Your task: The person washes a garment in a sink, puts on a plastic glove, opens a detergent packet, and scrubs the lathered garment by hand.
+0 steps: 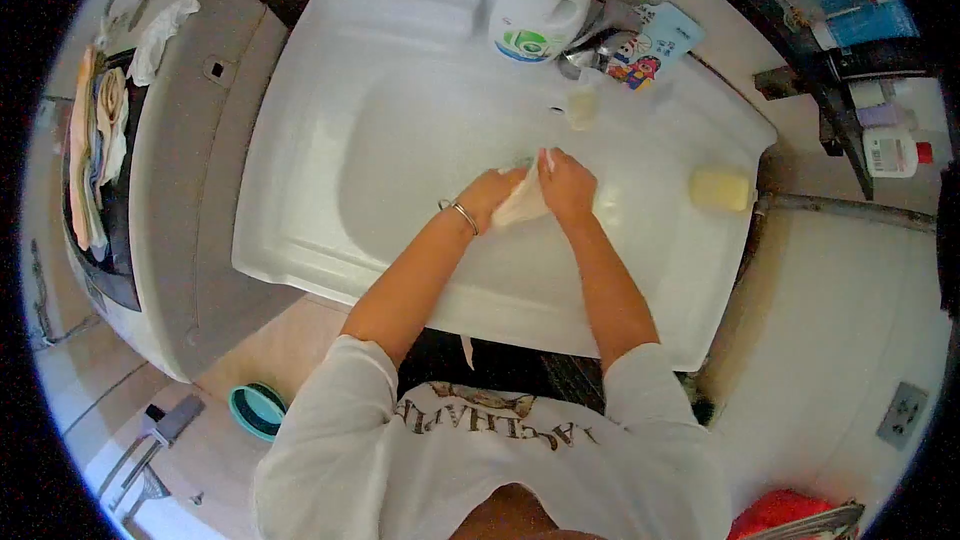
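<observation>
Over the basin of a white sink (400, 120), my left hand (492, 196), with a bracelet at its wrist, is closed on a pale wet cloth (522, 202). My right hand (568, 185) grips the same cloth just to the right, its fingers wrapped round the upper part. The cloth is bunched between the two hands and hangs down a little below them. Part of it is hidden by my fingers.
A white detergent bottle (542, 10) and a blue packet (655, 45) stand behind the faucet area. A yellow soap bar (720, 189) lies on the right rim. Left is a washing machine (205, 140) with cloths; a teal bowl (258, 410) sits lower left.
</observation>
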The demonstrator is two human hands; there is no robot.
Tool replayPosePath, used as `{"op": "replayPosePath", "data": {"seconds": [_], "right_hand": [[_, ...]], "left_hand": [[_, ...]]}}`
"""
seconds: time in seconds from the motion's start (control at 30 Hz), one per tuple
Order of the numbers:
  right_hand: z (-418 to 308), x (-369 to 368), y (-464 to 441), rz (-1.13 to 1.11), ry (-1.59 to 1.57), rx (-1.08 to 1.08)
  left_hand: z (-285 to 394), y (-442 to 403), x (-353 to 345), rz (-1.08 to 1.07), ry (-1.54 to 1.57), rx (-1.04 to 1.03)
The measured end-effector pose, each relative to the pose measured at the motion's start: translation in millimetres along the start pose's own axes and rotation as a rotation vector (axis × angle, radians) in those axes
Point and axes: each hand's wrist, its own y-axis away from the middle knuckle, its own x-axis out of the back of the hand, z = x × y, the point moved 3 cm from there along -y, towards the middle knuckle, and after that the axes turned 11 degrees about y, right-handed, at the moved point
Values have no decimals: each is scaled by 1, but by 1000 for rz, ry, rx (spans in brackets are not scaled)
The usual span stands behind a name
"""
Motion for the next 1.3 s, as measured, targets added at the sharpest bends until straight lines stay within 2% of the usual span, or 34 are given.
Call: {"op": "replayPosePath", "data": {"seconds": [0.03,0.1,0.13,0.17,0.2,0.23,0.27,0.3,0.33,0.37,0.4,0.43,0.5,0.53,0.57,0.6,0.63,0.67,0.73,0.77,0.83,0.87,0.93,0.97,1.07,1.17,1.23,1.27,1.3], "right_hand": [[13,-4,2,-2,3,0],[33,-16,9,-179,-44,-205],[30,-21,16,-181,-44,-203],[26,-20,23,-72,111,-216],[22,-22,30,37,263,-230],[20,-43,37,-65,90,-199],[10,-38,41,-66,90,-198],[-7,-31,45,-217,187,-64],[-18,-30,47,-369,281,70],[-1,-62,48,-221,308,247],[-3,-56,41,-224,303,246],[-1,-50,33,-264,219,175],[1,-57,20,-303,132,105],[4,-68,14,-179,-69,-16],[1,-62,11,-55,-269,-139],[-5,-59,12,-54,-270,-139],[-11,-61,15,-143,-589,-269],[-27,-50,18,-233,-907,-398],[-56,-27,26,-412,-1532,-652],[-67,-18,32,-412,-1527,-656],[-87,15,37,38,-689,-113],[-89,23,38,38,-689,-113],[-96,38,37,78,-398,54],[-95,40,34,77,-400,54],[-84,42,23,-7,-226,72],[-68,39,14,-35,-137,78],[-46,27,10,75,-106,32],[-32,26,9,75,-115,35],[-14,22,10,-71,-103,-21]], "left_hand": [[8,2,6,18,-427,-117],[13,-8,21,41,-848,-238],[8,-24,37,196,-1141,-214],[5,-34,47,355,-1429,-185],[12,-18,29,354,-1427,-185],[15,-2,7,391,-1569,-187],[19,10,-8,429,-1711,-190],[4,-10,1,309,-1717,-200],[-9,-25,15,308,-1717,-198],[-20,-38,26,326,-1829,-311],[-20,-36,27,342,-1942,-423],[-21,-39,27,341,-1943,-420],[-5,-27,17,564,-1709,-325],[-8,-31,9,565,-1708,-327],[-10,-31,5,714,-1393,-354],[-11,-30,7,842,-1070,-375],[-8,-31,12,844,-1071,-376],[-9,-32,18,547,-220,-154],[-4,-32,11,182,612,74],[1,-31,9,57,609,43],[6,-36,13,-128,631,48],[4,-41,15,-188,657,91],[8,-23,-3,57,427,23],[7,-16,-6,140,347,5],[0,-12,-12,-118,717,12],[-13,-19,-2,-111,348,21],[-18,-18,3,-98,102,25],[-16,-12,3,-90,100,22],[-8,0,3,1,-100,-57]]}}
